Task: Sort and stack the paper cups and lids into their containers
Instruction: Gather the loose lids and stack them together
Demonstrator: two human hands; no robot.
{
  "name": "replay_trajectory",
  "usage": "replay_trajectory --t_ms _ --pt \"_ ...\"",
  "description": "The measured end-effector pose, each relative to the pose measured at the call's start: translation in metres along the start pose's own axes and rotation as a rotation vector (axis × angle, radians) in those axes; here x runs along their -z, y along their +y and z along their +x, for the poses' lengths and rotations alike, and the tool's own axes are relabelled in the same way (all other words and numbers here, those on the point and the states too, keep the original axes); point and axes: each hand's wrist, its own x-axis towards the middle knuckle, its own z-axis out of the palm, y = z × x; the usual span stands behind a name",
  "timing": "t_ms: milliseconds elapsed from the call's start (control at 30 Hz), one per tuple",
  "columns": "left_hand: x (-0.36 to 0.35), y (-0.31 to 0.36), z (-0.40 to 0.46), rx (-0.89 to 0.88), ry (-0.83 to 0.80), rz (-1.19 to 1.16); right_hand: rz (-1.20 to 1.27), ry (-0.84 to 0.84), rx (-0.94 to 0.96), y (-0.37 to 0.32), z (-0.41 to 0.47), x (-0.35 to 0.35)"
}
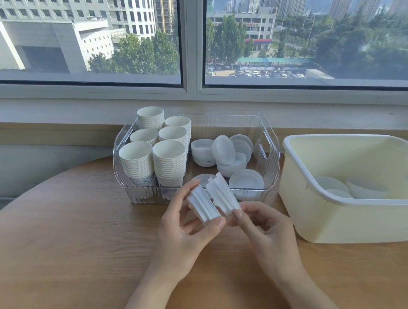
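Note:
My left hand [181,234] grips a short stack of white plastic lids [203,207] held on edge. My right hand [264,231] pinches a second stack of lids [221,194] right beside it; the two stacks nearly touch, just in front of the clear bin [269,152]. That clear bin holds several stacks of white paper cups [152,147] in its left half and loose and stacked lids [228,156] in its right half. To the right stands a cream tub [355,216] with a few lids [337,188] at its bottom.
Everything sits on a round wooden table [69,244]. A window sill and large window run behind the bins. Bare tabletop lies to the left and in front of my hands.

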Motion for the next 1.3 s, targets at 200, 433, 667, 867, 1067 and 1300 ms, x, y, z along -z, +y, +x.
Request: replay_trajectory --t_ms 200,433,667,867,1067,1300 --pt "0.001 0.006 -0.001 0.0 -0.033 -0.064 0.144 -0.193 0.005 0.006 0.002 0.001" --pt "0.001 0.009 -0.002 0.008 -0.04 -0.061 0.056 -0.246 0.055 0.011 0.004 0.002" --pt "0.001 0.008 -0.002 0.025 -0.052 -0.027 0.008 -0.286 0.086 0.01 0.004 0.002" --pt "0.001 0.007 -0.005 0.041 -0.139 0.031 0.233 -0.326 0.013 0.007 0.006 0.004" --pt "0.001 0.009 -0.006 0.042 -0.205 0.048 0.359 -0.349 -0.093 0.002 0.008 0.009" --pt "0.003 0.008 -0.006 0.07 -0.253 0.07 0.314 -0.437 -0.167 0.0 0.011 0.018"
